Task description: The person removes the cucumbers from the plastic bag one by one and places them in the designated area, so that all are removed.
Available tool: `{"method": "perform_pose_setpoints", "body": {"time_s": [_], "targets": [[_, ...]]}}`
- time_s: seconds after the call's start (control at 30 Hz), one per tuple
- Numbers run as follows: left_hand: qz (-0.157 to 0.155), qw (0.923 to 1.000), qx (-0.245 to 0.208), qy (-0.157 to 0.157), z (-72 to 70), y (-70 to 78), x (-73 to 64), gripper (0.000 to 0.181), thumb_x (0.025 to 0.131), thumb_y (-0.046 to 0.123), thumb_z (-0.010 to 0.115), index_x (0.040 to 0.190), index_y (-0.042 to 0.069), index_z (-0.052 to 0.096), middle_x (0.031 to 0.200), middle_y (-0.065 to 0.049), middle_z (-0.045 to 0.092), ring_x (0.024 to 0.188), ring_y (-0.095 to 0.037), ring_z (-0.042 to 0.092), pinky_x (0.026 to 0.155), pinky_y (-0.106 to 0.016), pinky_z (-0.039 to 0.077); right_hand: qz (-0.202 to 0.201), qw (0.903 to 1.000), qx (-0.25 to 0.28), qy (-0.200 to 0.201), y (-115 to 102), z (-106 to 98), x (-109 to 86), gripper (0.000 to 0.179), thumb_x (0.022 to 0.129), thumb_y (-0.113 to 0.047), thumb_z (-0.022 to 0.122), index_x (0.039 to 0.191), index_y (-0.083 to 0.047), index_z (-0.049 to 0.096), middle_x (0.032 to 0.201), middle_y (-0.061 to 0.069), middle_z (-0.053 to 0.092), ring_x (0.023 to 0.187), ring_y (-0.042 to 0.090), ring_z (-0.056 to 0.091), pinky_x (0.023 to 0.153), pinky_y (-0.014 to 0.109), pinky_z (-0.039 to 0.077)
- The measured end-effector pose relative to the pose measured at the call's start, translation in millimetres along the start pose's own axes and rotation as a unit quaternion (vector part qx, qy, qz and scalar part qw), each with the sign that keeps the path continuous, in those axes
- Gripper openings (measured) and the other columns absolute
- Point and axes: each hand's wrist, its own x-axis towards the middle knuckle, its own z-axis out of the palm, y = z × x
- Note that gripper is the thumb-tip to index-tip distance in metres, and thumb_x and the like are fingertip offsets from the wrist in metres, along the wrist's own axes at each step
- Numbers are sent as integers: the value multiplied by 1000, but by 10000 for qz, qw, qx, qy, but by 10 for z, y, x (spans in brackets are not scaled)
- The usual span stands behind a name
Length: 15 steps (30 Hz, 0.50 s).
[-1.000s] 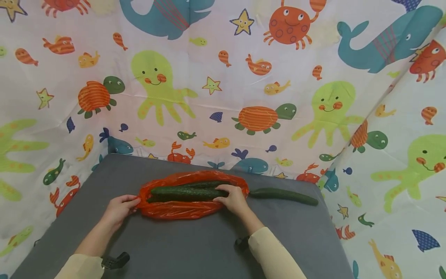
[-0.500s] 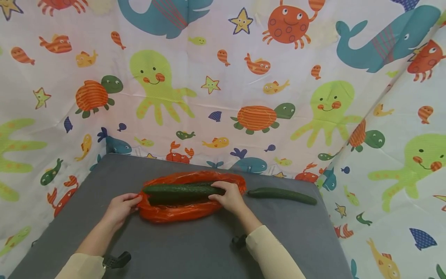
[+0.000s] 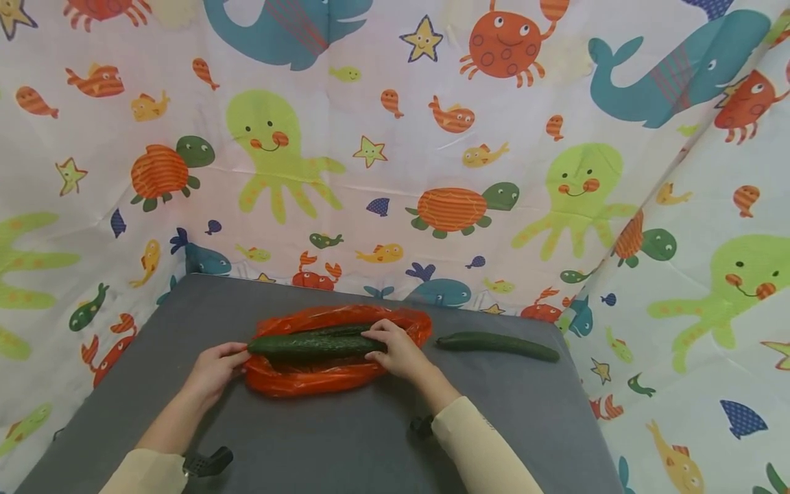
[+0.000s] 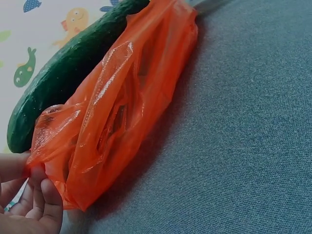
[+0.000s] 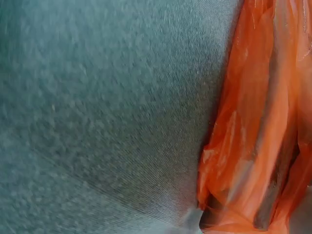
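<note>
Green and glossy, the long cucumber [image 3: 308, 347] lies just left of centre frame, over the mouth of an orange plastic bag [image 3: 311, 385], and the right hand [image 3: 398, 351] grips it by the right end, thumb on the near side! At the other end, the left hand [image 3: 216, 370] pinches the bag's left tip, the cucumber's end right at those fingers. Behind, a second cucumber [image 3: 353, 330] peeps out of the bag. Over to the right, a third cucumber [image 3: 498, 345] lies just clear of the bag on the grey worktop [image 3: 308, 446]. Cream sleeves [image 3: 484, 446] come in from the bottom edge, and up top, octopuses, turtles and crabs cover a white cloth [image 3: 345, 137].
</note>
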Motion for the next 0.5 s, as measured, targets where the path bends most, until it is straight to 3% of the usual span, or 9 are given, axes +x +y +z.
{"method": "perform_pose_setpoints", "body": {"time_s": [0.23,0.5], "targets": [[-23,10000,44,41,-4,-20,-4,31,99,20,67,120,-3,65,97,6,65,82,-8,64,78,-28,58,66,9978,-591,-304,-78,-56,21,44,94,-25,74,135,-12,64,132,3,64,123,22,61,105,42,49],[37,9999,101,57,-17,-13,-16,31,99,20,67,120,-3,65,99,5,66,83,-8,64,79,-28,58,249,9945,-698,-736,-180,-96,81,46,94,-20,74,137,-9,61,132,6,66,123,22,62,105,42,49]]}}
